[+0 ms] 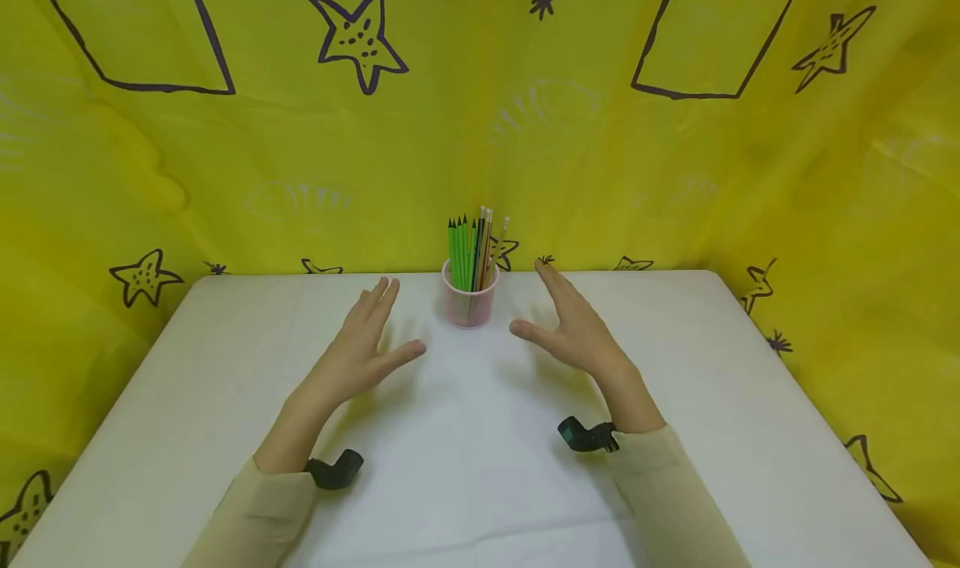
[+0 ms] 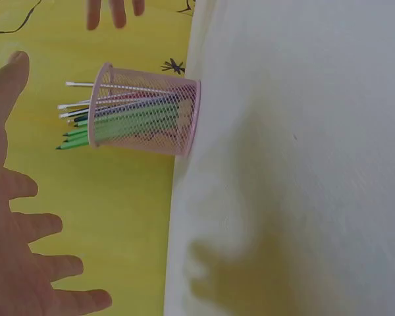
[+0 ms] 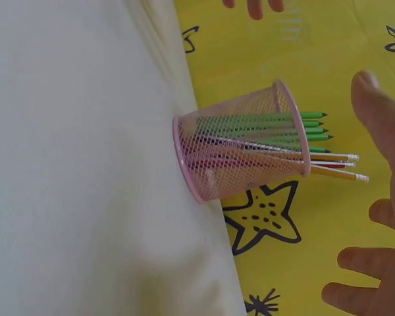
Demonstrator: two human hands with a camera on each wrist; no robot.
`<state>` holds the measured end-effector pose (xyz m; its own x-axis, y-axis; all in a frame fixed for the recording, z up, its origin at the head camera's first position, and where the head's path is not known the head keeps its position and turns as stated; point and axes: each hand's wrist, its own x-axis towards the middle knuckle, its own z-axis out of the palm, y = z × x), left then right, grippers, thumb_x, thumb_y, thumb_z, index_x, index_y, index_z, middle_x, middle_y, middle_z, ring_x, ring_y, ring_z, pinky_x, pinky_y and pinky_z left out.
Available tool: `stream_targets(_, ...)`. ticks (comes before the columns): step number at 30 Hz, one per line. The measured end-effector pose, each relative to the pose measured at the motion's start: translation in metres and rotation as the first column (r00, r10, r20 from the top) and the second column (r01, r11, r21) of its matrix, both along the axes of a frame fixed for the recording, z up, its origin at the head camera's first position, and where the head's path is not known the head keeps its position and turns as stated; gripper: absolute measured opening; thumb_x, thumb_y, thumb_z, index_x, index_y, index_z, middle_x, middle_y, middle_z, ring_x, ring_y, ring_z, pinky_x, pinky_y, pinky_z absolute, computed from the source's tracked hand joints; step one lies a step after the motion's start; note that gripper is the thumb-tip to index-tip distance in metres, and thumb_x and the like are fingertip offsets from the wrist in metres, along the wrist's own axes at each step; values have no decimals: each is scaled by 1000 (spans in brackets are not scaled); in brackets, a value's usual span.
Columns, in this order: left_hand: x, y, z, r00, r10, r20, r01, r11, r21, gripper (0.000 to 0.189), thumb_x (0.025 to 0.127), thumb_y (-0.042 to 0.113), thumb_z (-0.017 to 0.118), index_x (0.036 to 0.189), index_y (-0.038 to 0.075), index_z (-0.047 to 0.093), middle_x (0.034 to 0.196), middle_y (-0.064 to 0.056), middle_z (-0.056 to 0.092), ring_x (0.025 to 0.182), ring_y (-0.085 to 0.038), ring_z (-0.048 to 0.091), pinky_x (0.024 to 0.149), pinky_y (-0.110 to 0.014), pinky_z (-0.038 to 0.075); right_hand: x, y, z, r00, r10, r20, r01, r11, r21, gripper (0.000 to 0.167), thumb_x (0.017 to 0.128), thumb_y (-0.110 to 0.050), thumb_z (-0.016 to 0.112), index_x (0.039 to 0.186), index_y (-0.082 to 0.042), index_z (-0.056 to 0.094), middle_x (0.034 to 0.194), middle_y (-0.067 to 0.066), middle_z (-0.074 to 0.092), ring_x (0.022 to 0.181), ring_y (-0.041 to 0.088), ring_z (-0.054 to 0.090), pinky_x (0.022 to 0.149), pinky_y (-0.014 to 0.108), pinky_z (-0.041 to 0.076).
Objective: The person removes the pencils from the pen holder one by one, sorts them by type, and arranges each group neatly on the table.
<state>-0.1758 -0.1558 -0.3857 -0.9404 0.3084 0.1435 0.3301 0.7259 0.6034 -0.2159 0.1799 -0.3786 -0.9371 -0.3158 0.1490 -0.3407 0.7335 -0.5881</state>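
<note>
A pink mesh pencil cup (image 1: 468, 306) stands upright near the far edge of the table. Several green pencils (image 1: 461, 256) with dark tips lean in its left part, and other pencils with white ends (image 1: 487, 235) lean to the right. To the cup's left, my left hand (image 1: 362, 347) hovers above the table with its fingers extended and thumb apart. On the other side, my right hand (image 1: 576, 326) is held likewise, palm turned toward the cup. Neither hand touches the cup (image 2: 145, 108). In the right wrist view, the mesh cup (image 3: 243, 145) shows the pencils through its wall.
A white cloth (image 1: 465, 435) covers the table. Behind and beside it hangs a yellow curtain (image 1: 420, 151) with dark star drawings. Each wrist wears a small black camera, one on the left (image 1: 337, 469) and one on the right (image 1: 585, 435).
</note>
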Motion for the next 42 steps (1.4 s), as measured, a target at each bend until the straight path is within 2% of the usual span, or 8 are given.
stream_targets(5, -12, 11, 1, 1000, -20, 15, 18, 992, 121, 94, 93, 50, 66, 161, 16, 10, 168, -7, 9, 154, -32, 8, 122, -57, 13, -12, -7, -4, 998, 9, 68, 2, 988, -155, 95, 88, -57, 68, 161, -26, 14, 165, 4, 21, 151, 31, 23, 118, 58, 25)
stream_targets(10, -27, 18, 1, 998, -17, 63, 2, 972, 236, 92, 93, 49, 66, 161, 14, 14, 166, -10, 16, 152, -32, 17, 120, -57, 21, -21, -17, -7, 993, 17, 121, 19, 957, -290, 90, 90, -43, 73, 160, -24, 20, 161, 12, 31, 146, 36, 33, 115, 55, 34)
stream_targets(13, -35, 23, -1, 994, -28, 107, -7, 947, 320, 91, 93, 46, 68, 161, 15, 14, 166, -10, 18, 150, -36, 22, 117, -59, 28, -25, -24, -10, 986, 27, 164, 35, 931, -364, 89, 89, -37, 75, 159, -23, 22, 160, 13, 33, 144, 37, 36, 115, 52, 35)
stream_targets(19, -49, 30, -7, 978, -57, 202, -47, 879, 475, 94, 91, 43, 71, 161, 18, 14, 165, -12, 21, 147, -42, 29, 114, -56, 34, -34, -36, -16, 966, 59, 252, 78, 861, -503, 89, 88, -27, 78, 158, -18, 23, 158, 18, 34, 143, 39, 38, 113, 53, 38)
stream_targets(24, -58, 36, -12, 961, -65, 271, -89, 851, 518, 91, 92, 37, 72, 161, 22, 15, 164, -10, 26, 146, -38, 33, 112, -56, 37, -39, -41, -23, 956, 86, 280, 91, 821, -563, 88, 88, -22, 77, 158, -16, 24, 157, 20, 35, 142, 41, 38, 111, 55, 39)
stream_targets(31, -65, 45, -22, 959, -73, 274, -101, 814, 572, 90, 93, 28, 72, 161, 18, 13, 164, -14, 24, 145, -39, 34, 111, -57, 38, -40, -45, -32, 952, 104, 290, 95, 797, -596, 84, 90, -23, 75, 158, -16, 26, 157, 16, 37, 141, 39, 40, 110, 52, 42)
stream_targets(37, -70, 52, -26, 958, -76, 277, -101, 814, 572, 93, 91, 28, 74, 160, 13, 14, 162, -13, 27, 143, -40, 37, 111, -55, 39, -39, -48, -34, 951, 116, 286, 82, 796, -599, 81, 91, -21, 74, 157, -15, 28, 156, 14, 39, 141, 38, 41, 109, 52, 42)
stream_targets(42, -75, 58, -30, 960, -93, 265, -81, 812, 577, 93, 91, 23, 74, 160, 10, 14, 162, -15, 28, 142, -42, 37, 113, -53, 38, -40, -50, -36, 951, 138, 277, 61, 795, -604, 82, 90, -14, 74, 158, -16, 27, 159, 13, 36, 142, 39, 40, 113, 53, 38)
